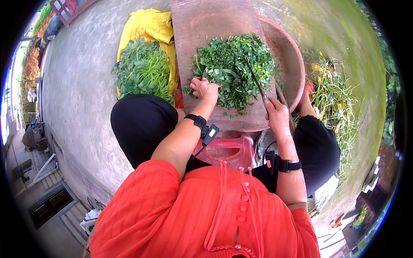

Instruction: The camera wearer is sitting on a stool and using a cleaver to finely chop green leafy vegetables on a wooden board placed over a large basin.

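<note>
A heap of chopped leafy greens (241, 64) covers much of a wooden board (200, 21) in front of me. My left hand (204, 89) is closed at the heap's near left edge, its curled fingers pressed on some of the leaves. My right hand (277, 114) grips the handle of a knife (257, 80) at the board's right side. The dark blade points away from me and slants left over the chopped pieces, seen nearly edge-on. How much my left fingers hold is partly hidden by the hand itself.
Uncut greens (144, 71) lie on a yellow sack (148, 26) left of the board. Beneath the board's right side stands a wide reddish basin (297, 64). Stems and yellowed leaves (337, 99) are piled farther right. A pink plastic stool (230, 150) stands between my knees.
</note>
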Available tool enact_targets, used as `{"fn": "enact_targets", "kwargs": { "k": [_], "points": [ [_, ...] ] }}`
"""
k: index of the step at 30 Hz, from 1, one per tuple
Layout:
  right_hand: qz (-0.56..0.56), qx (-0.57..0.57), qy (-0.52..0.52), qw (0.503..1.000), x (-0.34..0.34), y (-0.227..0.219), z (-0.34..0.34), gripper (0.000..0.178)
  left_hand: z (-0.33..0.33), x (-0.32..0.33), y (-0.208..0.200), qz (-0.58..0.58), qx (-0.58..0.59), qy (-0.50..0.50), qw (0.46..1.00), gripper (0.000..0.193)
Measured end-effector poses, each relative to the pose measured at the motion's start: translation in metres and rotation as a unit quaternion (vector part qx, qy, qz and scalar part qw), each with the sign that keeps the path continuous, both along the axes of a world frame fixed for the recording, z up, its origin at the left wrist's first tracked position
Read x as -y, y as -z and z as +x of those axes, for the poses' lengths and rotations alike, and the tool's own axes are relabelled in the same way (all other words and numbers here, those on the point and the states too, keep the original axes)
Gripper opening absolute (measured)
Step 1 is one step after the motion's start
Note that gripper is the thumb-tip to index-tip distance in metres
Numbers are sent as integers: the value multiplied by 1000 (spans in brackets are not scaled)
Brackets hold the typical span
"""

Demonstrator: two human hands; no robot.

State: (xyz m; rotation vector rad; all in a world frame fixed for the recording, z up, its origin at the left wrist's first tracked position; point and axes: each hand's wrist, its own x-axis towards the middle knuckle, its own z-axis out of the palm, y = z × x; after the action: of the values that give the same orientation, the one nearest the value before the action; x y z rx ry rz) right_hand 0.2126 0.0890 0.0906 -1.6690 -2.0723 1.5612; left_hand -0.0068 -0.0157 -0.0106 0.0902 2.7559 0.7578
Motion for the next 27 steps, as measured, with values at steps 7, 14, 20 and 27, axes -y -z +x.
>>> {"fn": "enact_targets", "kwargs": {
  "k": [7,14,20,27],
  "points": [
    [2,-1,-8,1000,-1,4,6,33,-44,-19,-17,-94,184,-110,972,50],
    [24,-51,-1,998,0,4,5,31,-46,-40,1,-19,25,79,996,44],
    [18,14,-14,1000,1,0,7,33,-12,-29,6,108,-82,331,934,41],
    [40,14,-84,996,28,-4,0,36,-7,-15,-3,95,-16,330,939,111]
  ]
}}
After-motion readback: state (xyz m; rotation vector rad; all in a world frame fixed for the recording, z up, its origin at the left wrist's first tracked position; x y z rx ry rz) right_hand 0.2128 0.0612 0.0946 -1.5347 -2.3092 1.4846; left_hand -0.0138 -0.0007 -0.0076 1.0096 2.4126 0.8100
